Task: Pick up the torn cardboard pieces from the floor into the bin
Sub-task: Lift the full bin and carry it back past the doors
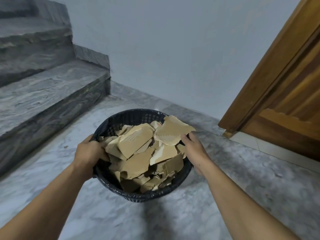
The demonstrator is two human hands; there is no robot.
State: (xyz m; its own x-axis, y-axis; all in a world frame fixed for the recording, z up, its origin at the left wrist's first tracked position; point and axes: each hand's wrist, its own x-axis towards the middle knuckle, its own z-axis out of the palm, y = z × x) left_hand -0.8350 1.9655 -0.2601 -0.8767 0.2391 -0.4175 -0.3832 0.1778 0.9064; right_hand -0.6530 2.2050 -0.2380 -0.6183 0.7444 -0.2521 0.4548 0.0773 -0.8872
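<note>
A dark mesh plastic bin [131, 116] stands on the grey marble floor in the middle of the view, heaped with several torn brown cardboard pieces [138, 163]. My left hand [88, 153] grips the bin's left rim, fingers curled over it against the cardboard. My right hand [194, 149] is at the bin's right rim and pinches a large torn cardboard piece [173, 130] that lies tilted over the top right of the heap.
Grey stone stairs [43, 94] rise at the left. A wooden door and frame [280, 94] stand at the right. A pale wall [173, 49] runs behind the bin. Marble floor [173, 219] shows around the bin with no loose pieces visible.
</note>
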